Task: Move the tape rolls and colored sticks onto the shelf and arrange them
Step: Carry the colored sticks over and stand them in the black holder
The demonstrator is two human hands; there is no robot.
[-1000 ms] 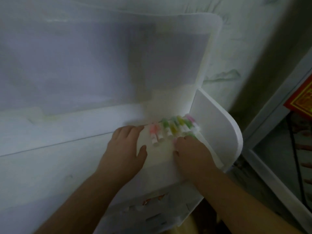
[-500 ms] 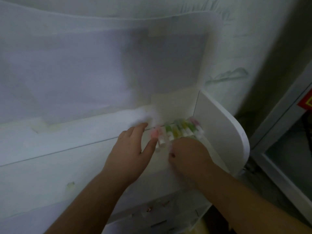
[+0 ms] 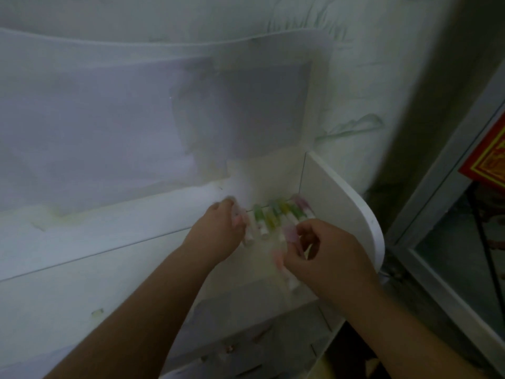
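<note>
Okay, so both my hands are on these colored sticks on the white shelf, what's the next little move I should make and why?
Probably set the blurred pink stick that your right hand holds down beside the row of sticks at the back by the shelf's side panel. The row lies side by side there, while this one is off it, nearer the front. Your left hand is at the row's left end stick.

Colored sticks [image 3: 276, 217] in a row on the white shelf [image 3: 336, 198], at its 2 o'clock corner, side by side: green, yellow and pink caps toward 12 o'clock, white bodies toward 6. One pinkish stick [image 3: 287, 258] (blurred) lower, apart from the row.
</note>
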